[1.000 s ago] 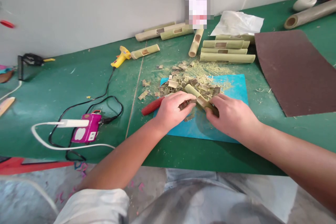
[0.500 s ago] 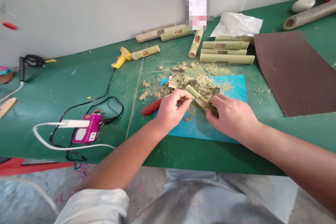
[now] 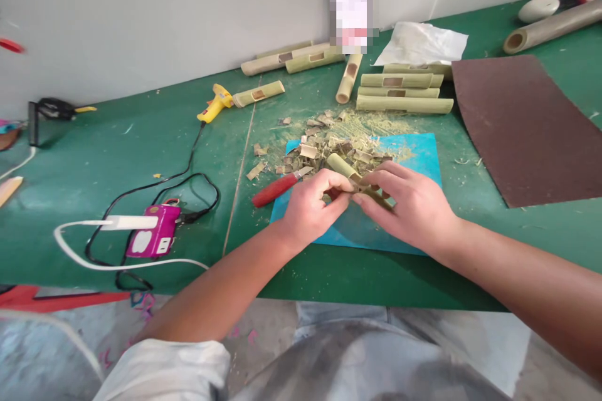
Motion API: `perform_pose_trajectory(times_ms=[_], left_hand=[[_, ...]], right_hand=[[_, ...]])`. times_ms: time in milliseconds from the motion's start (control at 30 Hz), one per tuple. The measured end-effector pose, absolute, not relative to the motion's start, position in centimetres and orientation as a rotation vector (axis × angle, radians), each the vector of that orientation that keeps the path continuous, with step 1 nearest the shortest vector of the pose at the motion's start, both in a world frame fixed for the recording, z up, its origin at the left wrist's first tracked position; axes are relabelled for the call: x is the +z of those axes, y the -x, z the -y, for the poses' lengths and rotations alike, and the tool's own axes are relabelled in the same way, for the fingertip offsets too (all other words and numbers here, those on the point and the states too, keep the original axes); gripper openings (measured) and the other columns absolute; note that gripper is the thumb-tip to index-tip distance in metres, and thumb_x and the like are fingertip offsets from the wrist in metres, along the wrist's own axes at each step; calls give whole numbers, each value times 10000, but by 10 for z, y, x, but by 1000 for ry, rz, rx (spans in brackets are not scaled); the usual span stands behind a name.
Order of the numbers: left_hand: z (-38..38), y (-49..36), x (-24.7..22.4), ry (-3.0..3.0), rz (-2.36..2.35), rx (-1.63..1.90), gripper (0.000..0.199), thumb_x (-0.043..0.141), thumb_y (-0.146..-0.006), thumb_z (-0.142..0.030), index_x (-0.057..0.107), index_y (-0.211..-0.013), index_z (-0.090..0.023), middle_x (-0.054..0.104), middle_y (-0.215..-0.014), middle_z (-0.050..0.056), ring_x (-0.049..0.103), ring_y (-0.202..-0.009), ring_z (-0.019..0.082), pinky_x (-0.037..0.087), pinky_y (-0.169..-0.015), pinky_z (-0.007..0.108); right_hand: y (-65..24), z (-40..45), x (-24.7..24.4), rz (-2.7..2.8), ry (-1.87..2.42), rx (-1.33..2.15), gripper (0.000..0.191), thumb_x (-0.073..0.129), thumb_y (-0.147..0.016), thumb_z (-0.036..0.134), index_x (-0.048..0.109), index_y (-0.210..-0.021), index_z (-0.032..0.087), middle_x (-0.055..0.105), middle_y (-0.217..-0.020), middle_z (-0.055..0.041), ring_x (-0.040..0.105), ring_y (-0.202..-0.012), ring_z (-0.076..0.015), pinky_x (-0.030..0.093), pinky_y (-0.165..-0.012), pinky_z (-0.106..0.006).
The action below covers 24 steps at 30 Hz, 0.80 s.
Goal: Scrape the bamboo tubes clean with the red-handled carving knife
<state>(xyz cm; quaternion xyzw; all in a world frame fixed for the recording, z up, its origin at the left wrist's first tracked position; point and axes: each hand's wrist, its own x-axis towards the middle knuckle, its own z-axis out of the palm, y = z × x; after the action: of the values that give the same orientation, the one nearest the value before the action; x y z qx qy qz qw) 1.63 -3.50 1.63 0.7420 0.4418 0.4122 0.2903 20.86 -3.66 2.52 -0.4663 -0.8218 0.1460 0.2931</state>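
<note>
A green bamboo tube [image 3: 342, 165] lies slanted between my hands; fingers cover its lower half and its cut opening. My right hand [image 3: 414, 200] is closed around the near end of this tube, thumb along its side. My left hand [image 3: 313, 207] is in a pinch over the tube's middle, its fingertips meeting the right fingertips. Whatever is in that pinch is too small and hidden to name. Just left of my left hand rests a knife with a red handle [image 3: 276, 190], blade pointing at the bamboo chips [image 3: 308, 151]. Beneath everything is a blue sheet [image 3: 395, 243].
Several cut bamboo tubes [image 3: 404, 104] are stacked behind the sawdust. A brown sheet [image 3: 527, 131] lies at right. To the left are a yellow glue gun [image 3: 217, 104], its black cord, and a purple power socket [image 3: 153, 232] with a white cable. A phone [image 3: 348, 0] leans at the wall.
My right fingers have moved left along the bamboo tube to meet my left fingertips, covering its opening. My left hand has shifted slightly right and down, uncovering part of the knife blade.
</note>
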Motion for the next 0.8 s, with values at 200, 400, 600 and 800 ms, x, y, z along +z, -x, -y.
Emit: perform_pose_trajectory(times_ms=[200, 400, 600, 800], left_hand=[[36, -14, 14, -2074, -1164, 1162, 43, 684, -854, -209, 671, -837, -171, 740, -804, 16, 697, -728, 121, 568, -665, 216], [31, -11, 15, -2079, -977, 1209, 75, 720, -816, -190, 683, -877, -165, 752, -868, 33, 719, -786, 131, 605, -726, 226], [35, -14, 16, -1757, -1062, 1079, 183, 701, -848, -241, 667, -1013, -167, 752, -885, 36, 714, -668, 119, 613, -610, 213], [34, -13, 14, -1723, -1160, 1041, 138, 684, -868, -284, 672, -905, -152, 741, -778, 26, 707, -597, 122, 605, -557, 204]], right_hand=[[-208, 37, 28, 2179, 1170, 492, 250, 499, -930, 346, 652, -858, 162, 637, -826, -62, 559, -666, -125, 414, -604, -256], [-210, 36, 27, 2068, 1142, 742, 154, 526, -899, 260, 642, -911, 160, 604, -809, -35, 539, -656, -113, 424, -603, -250], [-212, 33, 23, 2046, 1084, 763, 129, 516, -904, 222, 633, -896, 169, 599, -811, -30, 521, -682, -112, 416, -621, -251], [-210, 35, 24, 2094, 1144, 652, 161, 517, -907, 269, 648, -919, 176, 626, -833, -37, 548, -687, -115, 412, -613, -248]])
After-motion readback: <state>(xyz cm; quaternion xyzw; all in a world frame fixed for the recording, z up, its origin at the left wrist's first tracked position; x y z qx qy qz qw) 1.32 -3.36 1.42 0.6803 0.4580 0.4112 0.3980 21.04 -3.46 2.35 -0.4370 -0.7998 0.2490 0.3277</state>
